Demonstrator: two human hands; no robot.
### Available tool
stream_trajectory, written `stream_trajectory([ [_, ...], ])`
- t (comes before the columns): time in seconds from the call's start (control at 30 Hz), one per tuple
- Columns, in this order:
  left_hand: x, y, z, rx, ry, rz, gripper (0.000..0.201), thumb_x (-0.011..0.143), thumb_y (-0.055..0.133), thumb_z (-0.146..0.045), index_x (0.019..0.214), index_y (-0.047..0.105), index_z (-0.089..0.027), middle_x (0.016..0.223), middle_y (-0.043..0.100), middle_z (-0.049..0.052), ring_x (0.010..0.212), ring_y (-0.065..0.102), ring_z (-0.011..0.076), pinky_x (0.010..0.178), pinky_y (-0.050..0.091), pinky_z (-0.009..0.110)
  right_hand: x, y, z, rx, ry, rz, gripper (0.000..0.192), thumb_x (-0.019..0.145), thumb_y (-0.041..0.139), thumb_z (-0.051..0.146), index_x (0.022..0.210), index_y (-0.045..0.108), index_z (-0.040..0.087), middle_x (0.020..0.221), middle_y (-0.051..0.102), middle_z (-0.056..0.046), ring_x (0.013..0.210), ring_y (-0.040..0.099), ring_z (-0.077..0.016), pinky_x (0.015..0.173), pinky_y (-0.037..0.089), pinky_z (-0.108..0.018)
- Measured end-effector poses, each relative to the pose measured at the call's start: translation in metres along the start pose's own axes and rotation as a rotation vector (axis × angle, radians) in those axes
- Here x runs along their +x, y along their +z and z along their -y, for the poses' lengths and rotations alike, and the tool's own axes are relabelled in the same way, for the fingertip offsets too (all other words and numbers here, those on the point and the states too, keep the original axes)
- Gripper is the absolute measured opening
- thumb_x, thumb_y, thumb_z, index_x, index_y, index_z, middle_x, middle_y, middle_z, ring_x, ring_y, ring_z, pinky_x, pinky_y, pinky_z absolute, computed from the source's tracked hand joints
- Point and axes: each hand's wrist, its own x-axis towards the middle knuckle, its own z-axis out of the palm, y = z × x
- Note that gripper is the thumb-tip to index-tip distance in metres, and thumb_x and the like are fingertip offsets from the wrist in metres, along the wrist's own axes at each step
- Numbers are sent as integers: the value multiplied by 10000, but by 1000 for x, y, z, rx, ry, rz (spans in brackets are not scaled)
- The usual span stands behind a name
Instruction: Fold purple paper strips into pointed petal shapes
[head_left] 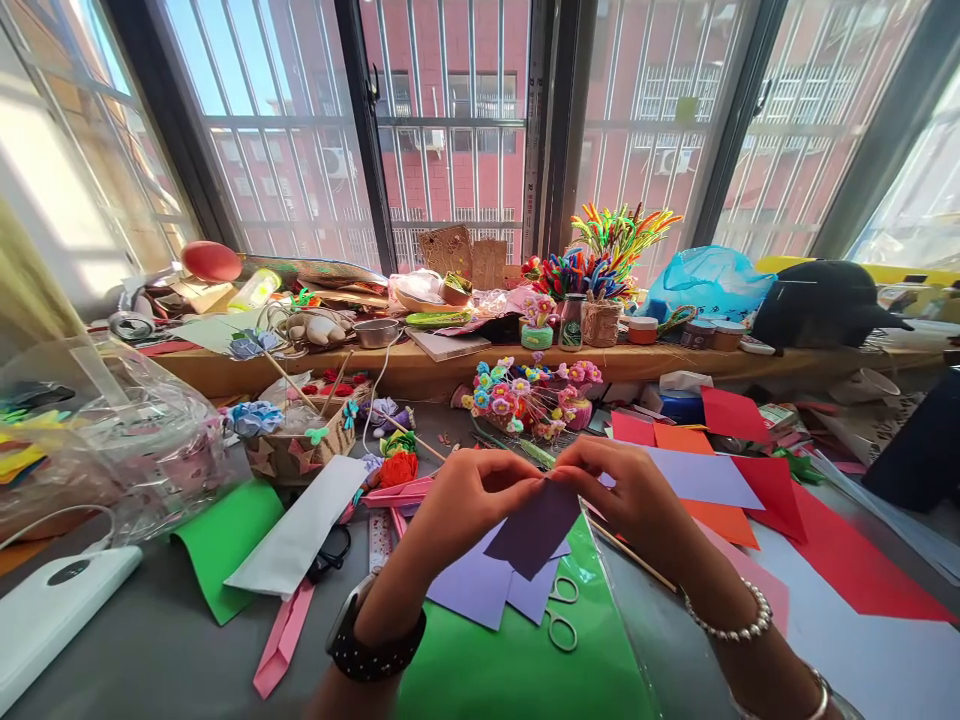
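Note:
A small piece of purple paper (534,532) hangs between my hands above the table. My left hand (476,490) pinches its top edge between thumb and fingertips. On the same edge, close beside it, my right hand (622,490) is also closed in a pinch. The fingertips nearly meet, so the gripped part of the paper is hidden. Below lie purple paper pieces (471,592) on a green sheet (517,675) in a clear sleeve. Scissors (562,630) rest there too, handles showing and blades covered by the paper.
Red paper (862,560) and a lilac sheet (701,477) lie at right. A white folded paper (300,525), a green foam-like sheet (225,550) and a white power bank (67,620) lie left. Behind stand small flowers (517,395) and a crowded shelf (420,370).

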Motion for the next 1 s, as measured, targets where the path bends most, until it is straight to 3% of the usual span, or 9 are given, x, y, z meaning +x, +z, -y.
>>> stream_trajectory([
  [0.23, 4, 1, 3, 97, 34, -7, 197, 702, 557, -300, 731, 673, -143, 716, 673, 49, 692, 598, 180, 578, 428, 215, -1, -3, -1, 109, 77, 103, 155, 774, 511, 275, 750, 621, 168, 683, 641, -20, 629, 551, -130, 544, 410, -216],
  [0.5, 3, 0, 2, 61, -2, 50, 171, 694, 565, -291, 699, 657, -146, 673, 647, 31, 655, 575, 153, 555, 407, 203, -1, -7, 2, 142, 147, 161, 170, 761, 516, 264, 687, 620, 151, 610, 618, -11, 583, 539, -120, 537, 408, -213],
  [0.7, 3, -4, 4, 17, -1, 58, 177, 691, 570, -306, 688, 637, -142, 669, 621, 22, 651, 558, 143, 561, 406, 206, -1, -8, -2, 352, 204, 197, 212, 772, 515, 334, 723, 617, 155, 671, 625, -13, 631, 556, -122, 551, 419, -208],
  [1.0, 2, 4, 0, -11, 11, 51, 187, 697, 565, -314, 750, 614, -142, 683, 594, 7, 638, 530, 125, 544, 391, 195, -1, -5, 3, 195, 152, 32, 212, 767, 508, 329, 639, 564, 170, 583, 573, 2, 566, 517, -117, 524, 419, -216],
])
